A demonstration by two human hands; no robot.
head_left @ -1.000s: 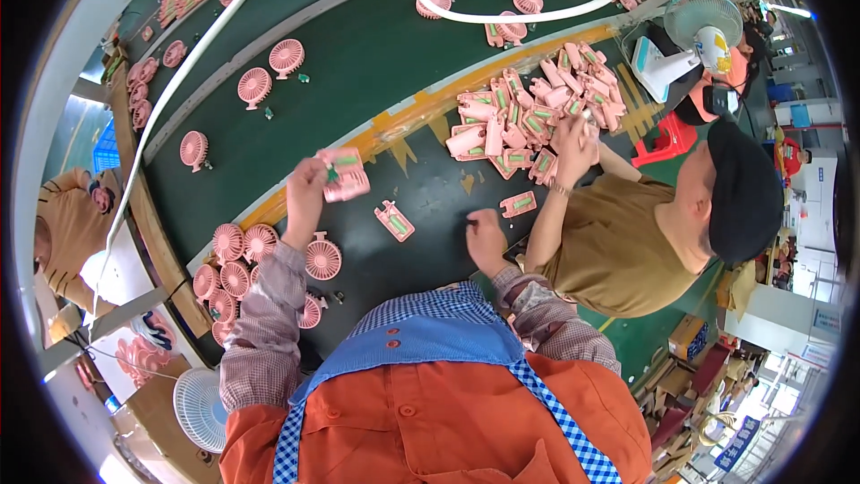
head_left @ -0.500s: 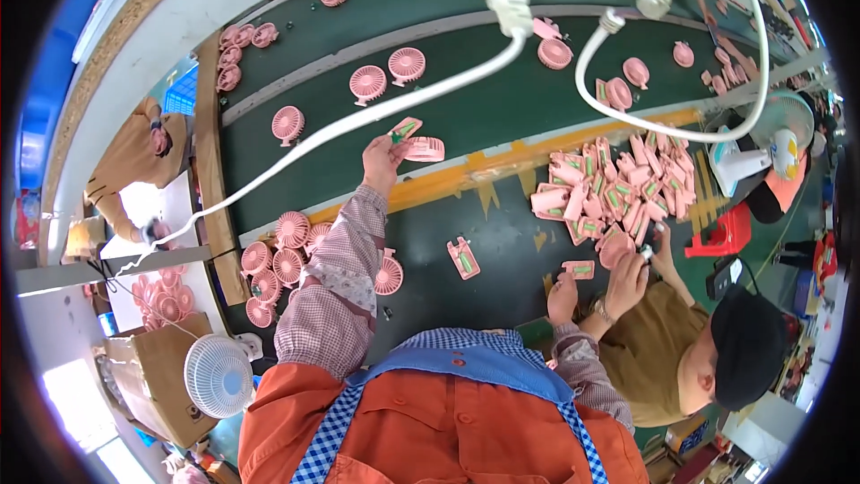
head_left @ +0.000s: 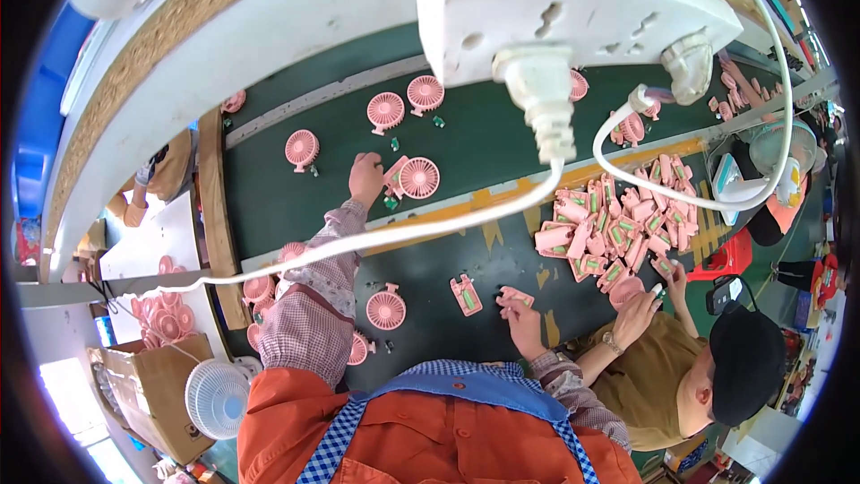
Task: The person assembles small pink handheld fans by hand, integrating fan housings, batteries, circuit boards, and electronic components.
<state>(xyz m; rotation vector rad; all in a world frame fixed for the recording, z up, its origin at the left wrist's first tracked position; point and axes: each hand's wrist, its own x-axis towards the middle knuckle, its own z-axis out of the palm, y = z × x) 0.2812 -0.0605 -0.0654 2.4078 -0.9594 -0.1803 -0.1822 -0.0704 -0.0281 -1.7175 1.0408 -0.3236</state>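
**Casing [head_left: 517,297] in right hand's [head_left: 526,328] grip**

Fingers closed on its left end, long axis roughly crosswise. Loose casing [head_left: 466,295] on surface [head_left: 428,327] just left, axis pointing away from torso; right hand nearer. Left hand [head_left: 366,177] beside fan head [head_left: 419,177]; can't tell if gripping.

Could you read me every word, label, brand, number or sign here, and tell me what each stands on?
No text can be read.
Brown cardboard box: a dark printed mark, too small to make out.
Black boxy device: a pale label-like patch, nothing legible.
White plastic power strip: no readable lettering.
Round pink plastic fan head by the left hand: no readable lettering.
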